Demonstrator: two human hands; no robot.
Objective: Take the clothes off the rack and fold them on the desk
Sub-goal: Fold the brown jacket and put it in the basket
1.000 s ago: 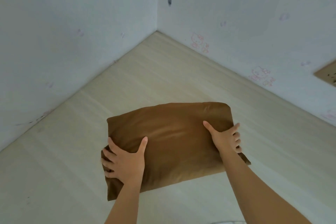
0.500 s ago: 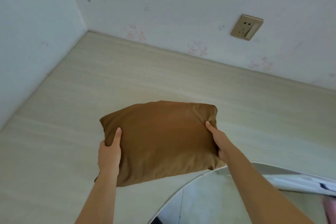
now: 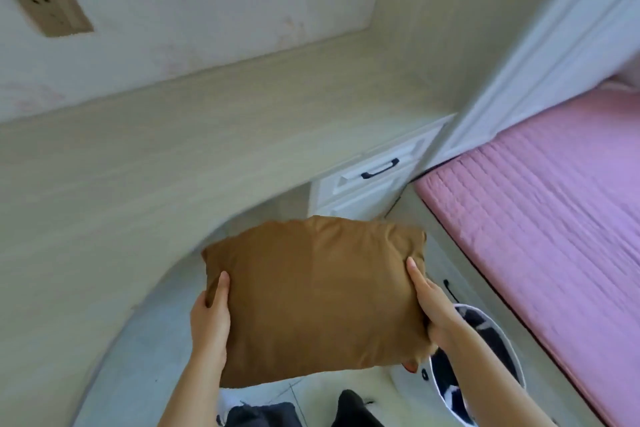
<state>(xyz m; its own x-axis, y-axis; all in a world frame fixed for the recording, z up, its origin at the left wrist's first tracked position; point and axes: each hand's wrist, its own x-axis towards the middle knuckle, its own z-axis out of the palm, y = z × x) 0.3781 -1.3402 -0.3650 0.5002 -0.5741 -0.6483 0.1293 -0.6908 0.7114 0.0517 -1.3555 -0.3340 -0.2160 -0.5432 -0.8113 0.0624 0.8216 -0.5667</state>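
Two hands held one folded brown garment (image 3: pixel 315 291) clear of the desk (image 3: pixel 138 156), over the floor in front of its curved cut-out. The step in hand looked like carrying the finished fold to wherever it belongs, perhaps the white-rimmed basket (image 3: pixel 429 374) low on the right, though that is only a guess. To do it well, the bundle wanted level support from both sides. Even pressure would stop the layers sliding or the fold springing open, and a flat, gentle set-down would serve better than a drop.

The left hand (image 3: pixel 209 319) gripped the garment's left edge, with the thumb lying on top and the fingers hidden beneath the cloth. The right hand (image 3: pixel 434 308) held the right edge the same way, its thumb stretched along the top and its fingers curled under. One fingertip seemed to peep out below the lower right corner. Neither hand touched anything else. A pink-covered bed (image 3: pixel 540 218) lay to the right of the basket.
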